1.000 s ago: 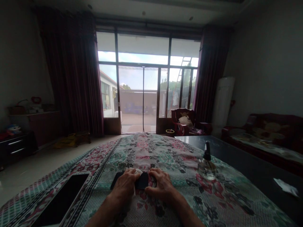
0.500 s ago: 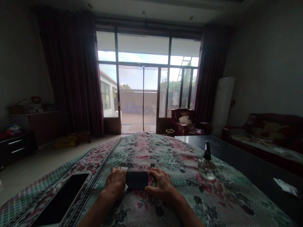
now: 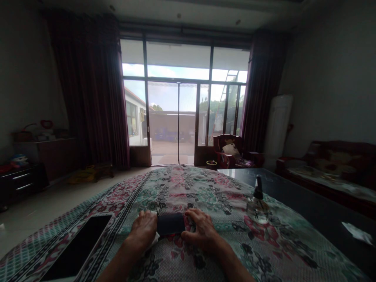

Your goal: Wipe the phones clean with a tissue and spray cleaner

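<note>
Between my hands a small dark phone-like slab point(image 3: 170, 224) lies on the flowered cloth, a thin reddish line showing along its near edge. My right hand point(image 3: 202, 231) grips its right end, with thumb at the near corner and fingers at the far one. My left hand point(image 3: 143, 231) is curled at the left end, closed over a white tissue point(image 3: 156, 237) that peeks out beside the fingers. Whether the left fingers also press on the slab is hidden. A large white-edged phone point(image 3: 78, 248) lies face up to the left, its screen dark.
The flowered cloth point(image 3: 223, 250) covers the table. A clear bottle point(image 3: 257, 209) with a black top stands on the right. Beyond it is a dark tabletop point(image 3: 317, 211) with a crumpled white wrapper point(image 3: 357, 233). Farther back are a wooden armchair point(image 3: 227, 150) and glass doors point(image 3: 170, 121).
The slab looks slightly tilted, and its near edge now shows a reddish line. Both hands keep nearly the same places; the view has shifted a little.
</note>
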### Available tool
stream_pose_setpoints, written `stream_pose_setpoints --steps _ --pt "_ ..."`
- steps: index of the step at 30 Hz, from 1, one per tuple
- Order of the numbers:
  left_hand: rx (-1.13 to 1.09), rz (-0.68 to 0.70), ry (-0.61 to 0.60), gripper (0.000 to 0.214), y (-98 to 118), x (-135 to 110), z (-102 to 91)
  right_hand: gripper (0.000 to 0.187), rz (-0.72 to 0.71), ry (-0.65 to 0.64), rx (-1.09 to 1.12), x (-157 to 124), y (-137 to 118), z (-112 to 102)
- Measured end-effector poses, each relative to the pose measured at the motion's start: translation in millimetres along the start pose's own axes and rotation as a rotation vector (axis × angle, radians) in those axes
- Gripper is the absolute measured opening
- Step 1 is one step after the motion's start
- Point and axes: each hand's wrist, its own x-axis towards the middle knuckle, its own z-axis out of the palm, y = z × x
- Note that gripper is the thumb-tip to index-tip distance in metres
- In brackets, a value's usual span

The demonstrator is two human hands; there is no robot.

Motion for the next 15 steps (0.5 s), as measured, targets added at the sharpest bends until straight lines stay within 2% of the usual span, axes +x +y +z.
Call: stream_pose_setpoints --steps 3,15 --pt "-0.02 0.002 -0.001 0.043 -3 2 3.0 0.062 -0.025 0.013 -0.005 -2 0 1" --pt "-0.127 -0.03 -0.001 0.039 -5 11 6.6 0.062 -0.129 0.024 0.066 -6 -12 1"
